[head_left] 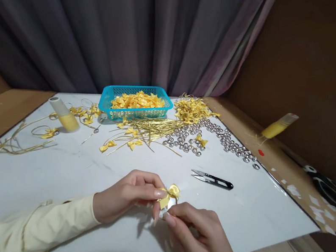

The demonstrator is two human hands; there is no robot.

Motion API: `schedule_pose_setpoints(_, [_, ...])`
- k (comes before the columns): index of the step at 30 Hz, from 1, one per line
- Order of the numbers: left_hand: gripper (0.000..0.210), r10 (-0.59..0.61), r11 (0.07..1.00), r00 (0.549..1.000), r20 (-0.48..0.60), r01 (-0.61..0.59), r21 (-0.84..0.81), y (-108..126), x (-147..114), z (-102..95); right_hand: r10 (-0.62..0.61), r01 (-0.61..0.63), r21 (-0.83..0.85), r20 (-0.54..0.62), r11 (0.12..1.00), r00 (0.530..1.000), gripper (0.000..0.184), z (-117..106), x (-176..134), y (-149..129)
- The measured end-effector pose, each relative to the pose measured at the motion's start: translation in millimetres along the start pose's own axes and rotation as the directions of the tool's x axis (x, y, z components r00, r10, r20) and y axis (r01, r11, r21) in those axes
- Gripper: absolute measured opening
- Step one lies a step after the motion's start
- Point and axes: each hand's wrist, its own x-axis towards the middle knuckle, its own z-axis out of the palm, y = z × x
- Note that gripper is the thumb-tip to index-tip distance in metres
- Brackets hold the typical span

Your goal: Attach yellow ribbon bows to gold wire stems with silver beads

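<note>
Near the front of the white table, my left hand [134, 194] pinches a small yellow ribbon bow [173, 191] between thumb and fingers. My right hand [201, 230] is closed just below it, thumb and forefinger pinched on the thin gold cord [176, 201] that hangs from the bow. The cord's lower end is partly hidden by my fingertips. Black-handled thread snips [217, 181] lie to the right of my hands, blades pointing left.
Behind stands a blue basket [114, 114] of yellow bows. Gold cords [158, 126], silver beads [232, 143] and a pile of corded bows [191, 110] lie before it. A yellow thread spool [69, 122] stands left; another spool [276, 128] and black scissors [330, 191] lie right.
</note>
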Motion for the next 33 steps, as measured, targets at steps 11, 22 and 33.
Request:
schedule_pose_setpoints(11, [0.022, -0.027, 0.998, 0.998, 0.061, 0.030, -0.054, -8.6, 0.9, -2.7, -0.064, 0.064, -0.027, -0.028, 0.998, 0.998, 0.019, 0.5, -0.2, 8.6])
schedule_pose_setpoints(22, [0.016, -0.042, 0.998, 0.983, 0.178, 0.035, 0.045, -13.0, 9.3, -13.7, -0.121, 0.095, -0.238, -0.099, 0.967, 0.988, 0.010, -36.2, 10.6, 0.3])
schedule_pose_setpoints(33, [0.019, -0.037, 0.987, 0.961, 0.276, -0.008, 0.161, -14.0, 10.8, -15.3, 0.051, -0.052, 0.008, 0.058, 0.999, 0.997, 0.008, -25.3, 8.9, 3.1])
